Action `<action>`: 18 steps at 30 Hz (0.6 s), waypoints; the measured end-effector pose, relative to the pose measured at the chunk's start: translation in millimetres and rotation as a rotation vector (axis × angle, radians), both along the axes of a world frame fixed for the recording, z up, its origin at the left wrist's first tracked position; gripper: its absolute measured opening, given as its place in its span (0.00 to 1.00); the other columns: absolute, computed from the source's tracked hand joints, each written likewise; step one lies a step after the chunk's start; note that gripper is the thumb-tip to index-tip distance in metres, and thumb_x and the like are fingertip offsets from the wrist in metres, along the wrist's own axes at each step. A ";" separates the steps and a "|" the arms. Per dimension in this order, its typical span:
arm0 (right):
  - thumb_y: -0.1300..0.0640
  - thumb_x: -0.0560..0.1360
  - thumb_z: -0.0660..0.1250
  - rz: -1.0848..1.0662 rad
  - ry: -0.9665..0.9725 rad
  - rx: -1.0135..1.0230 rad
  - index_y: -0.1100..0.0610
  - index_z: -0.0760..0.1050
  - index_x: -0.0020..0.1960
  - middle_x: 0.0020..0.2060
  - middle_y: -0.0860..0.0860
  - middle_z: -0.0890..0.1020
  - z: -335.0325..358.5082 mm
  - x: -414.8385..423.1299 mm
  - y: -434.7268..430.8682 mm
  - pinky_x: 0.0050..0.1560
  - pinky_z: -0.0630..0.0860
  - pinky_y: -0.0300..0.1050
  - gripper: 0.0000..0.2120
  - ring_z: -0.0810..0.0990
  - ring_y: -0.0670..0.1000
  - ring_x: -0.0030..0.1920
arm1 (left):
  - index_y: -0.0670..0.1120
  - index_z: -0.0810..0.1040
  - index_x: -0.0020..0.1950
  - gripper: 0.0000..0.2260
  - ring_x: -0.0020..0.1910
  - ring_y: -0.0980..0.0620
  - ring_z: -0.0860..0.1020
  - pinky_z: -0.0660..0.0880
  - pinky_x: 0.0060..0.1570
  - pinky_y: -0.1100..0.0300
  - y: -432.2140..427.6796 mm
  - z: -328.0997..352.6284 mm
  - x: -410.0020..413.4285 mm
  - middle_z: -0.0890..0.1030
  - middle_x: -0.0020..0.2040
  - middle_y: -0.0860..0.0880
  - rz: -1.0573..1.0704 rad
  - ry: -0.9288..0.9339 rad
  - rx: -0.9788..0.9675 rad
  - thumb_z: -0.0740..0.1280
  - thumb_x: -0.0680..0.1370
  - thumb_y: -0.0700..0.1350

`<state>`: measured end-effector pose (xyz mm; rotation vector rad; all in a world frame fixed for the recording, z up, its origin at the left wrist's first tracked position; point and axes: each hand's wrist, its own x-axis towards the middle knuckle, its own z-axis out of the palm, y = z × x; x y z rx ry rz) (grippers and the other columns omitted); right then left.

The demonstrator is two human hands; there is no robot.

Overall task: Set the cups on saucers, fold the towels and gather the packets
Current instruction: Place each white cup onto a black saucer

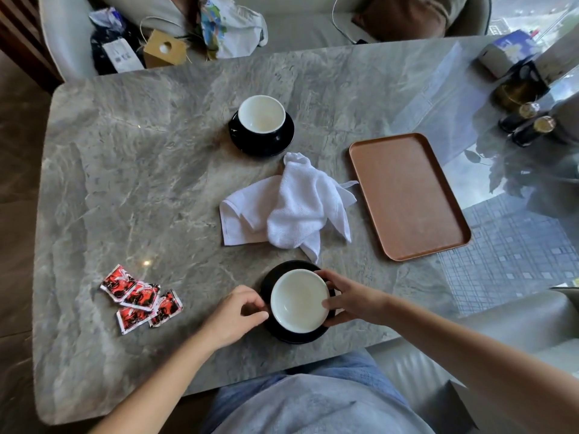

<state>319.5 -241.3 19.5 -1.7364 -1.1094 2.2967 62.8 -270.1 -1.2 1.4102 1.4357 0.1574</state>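
A lounge or sitting area high up in a city building.
A grey marble table (131,170) stands between cushioned sofas (300,29); a window (539,14) at right shows buildings far below.

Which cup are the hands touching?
The near cup, at the table's front edge. The left hand and right hand touch its sides as it sits on its saucer. The far cup sits untouched beyond the towel.
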 end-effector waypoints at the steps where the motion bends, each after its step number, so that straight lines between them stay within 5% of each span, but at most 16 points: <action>1: 0.68 0.75 0.63 0.043 -0.038 0.038 0.49 0.65 0.69 0.60 0.55 0.71 -1.0 1.2 0.8 0.52 0.80 0.57 0.26 0.75 0.58 0.61 | 0.50 0.78 0.43 0.03 0.54 0.54 0.75 0.70 0.57 0.63 -1.7 -1.6 0.3 0.74 0.53 0.51 0.014 0.004 0.006 0.71 0.73 0.43; 5: 0.58 0.76 0.67 0.200 -0.221 0.294 0.50 0.70 0.64 0.54 0.51 0.74 -6.0 10.6 5.1 0.47 0.81 0.48 0.17 0.78 0.49 0.47 | 0.51 0.76 0.42 0.06 0.53 0.54 0.74 0.69 0.62 0.60 -4.3 -5.2 1.6 0.72 0.53 0.50 0.067 -0.044 -0.056 0.70 0.74 0.41; 8: 0.51 0.75 0.69 0.193 -0.282 0.444 0.48 0.73 0.61 0.56 0.51 0.70 -10.6 21.4 4.8 0.49 0.79 0.44 0.16 0.77 0.49 0.54 | 0.44 0.78 0.43 0.03 0.48 0.53 0.77 0.72 0.59 0.54 -5.4 -5.1 3.0 0.79 0.48 0.47 0.121 -0.189 -0.168 0.67 0.75 0.37; 12: 0.50 0.74 0.70 0.125 -0.166 0.289 0.48 0.72 0.61 0.59 0.48 0.75 -13.8 25.4 1.0 0.46 0.81 0.44 0.17 0.79 0.48 0.57 | 0.43 0.80 0.44 0.03 0.46 0.55 0.79 0.74 0.51 0.65 -6.1 -5.2 3.6 0.81 0.45 0.48 0.181 -0.232 -0.182 0.67 0.75 0.36; 18: 0.53 0.74 0.71 0.075 -0.123 0.255 0.48 0.74 0.58 0.57 0.50 0.77 -17.9 25.6 -0.8 0.49 0.82 0.47 0.14 0.80 0.51 0.54 | 0.41 0.80 0.46 0.03 0.42 0.54 0.78 0.74 0.50 0.63 -5.5 -5.5 4.2 0.81 0.44 0.48 0.221 -0.232 -0.179 0.68 0.74 0.36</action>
